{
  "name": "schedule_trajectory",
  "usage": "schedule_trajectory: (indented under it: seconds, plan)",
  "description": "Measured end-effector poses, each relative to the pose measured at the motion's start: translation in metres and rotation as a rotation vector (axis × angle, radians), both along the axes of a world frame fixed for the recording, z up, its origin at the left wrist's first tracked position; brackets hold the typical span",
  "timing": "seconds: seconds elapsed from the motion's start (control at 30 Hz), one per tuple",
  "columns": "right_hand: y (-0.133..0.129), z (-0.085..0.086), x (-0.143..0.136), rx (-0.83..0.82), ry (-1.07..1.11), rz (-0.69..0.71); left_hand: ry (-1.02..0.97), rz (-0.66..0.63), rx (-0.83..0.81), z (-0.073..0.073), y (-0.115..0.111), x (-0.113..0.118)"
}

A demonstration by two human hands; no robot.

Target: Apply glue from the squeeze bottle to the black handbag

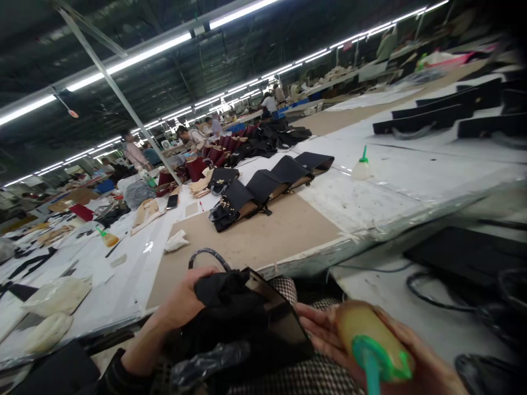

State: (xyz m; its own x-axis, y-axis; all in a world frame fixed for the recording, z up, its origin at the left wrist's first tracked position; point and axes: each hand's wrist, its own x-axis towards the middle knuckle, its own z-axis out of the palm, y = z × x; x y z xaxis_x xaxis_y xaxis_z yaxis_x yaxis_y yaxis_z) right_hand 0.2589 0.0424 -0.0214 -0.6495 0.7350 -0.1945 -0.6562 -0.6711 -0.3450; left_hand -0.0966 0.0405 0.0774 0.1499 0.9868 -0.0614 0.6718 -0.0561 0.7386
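Note:
A black handbag [284, 323] lies across my lap, its soft black lining bunched up at the top and a plastic-wrapped handle [212, 362] near the bottom. My left hand [185, 302] grips it at the left, the fingers partly hidden by the fabric. In my right hand [321, 329] is a squeeze bottle [362, 318] of amber liquid, its green nozzle pointing down toward me. The fingers of that hand reach out to the bag's right edge; whether they press on it I cannot tell.
A row of black bag pieces [267, 184] stands on the brown board [284, 225] of the table. Another green-tipped bottle [362, 167] is further right, and a third [107, 237] at the left. Black bags [444, 109] lie at the far right. People work further back.

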Motion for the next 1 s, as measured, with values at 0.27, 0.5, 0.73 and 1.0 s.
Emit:
schedule_trajectory:
  seconds: [0.27, 0.5, 0.73, 1.0]
  plan:
    - [-0.016, -0.007, -0.016, -0.302, -0.048, 0.052, -0.203, 0.021, -0.274, -0.043, -0.003, 0.04]
    - [-0.015, -0.014, -0.031, -0.364, -0.079, -0.017, -0.251, 0.004, -0.28, -0.043, -0.003, 0.058]
    - [-0.011, -0.015, -0.042, -0.22, -0.032, -0.088, -0.284, 0.026, -0.271, -0.063, -0.008, 0.058]
    - [-0.012, 0.0, -0.038, -0.116, -0.067, -0.017, -0.365, -0.063, -0.353, -0.061, -0.007, 0.071]
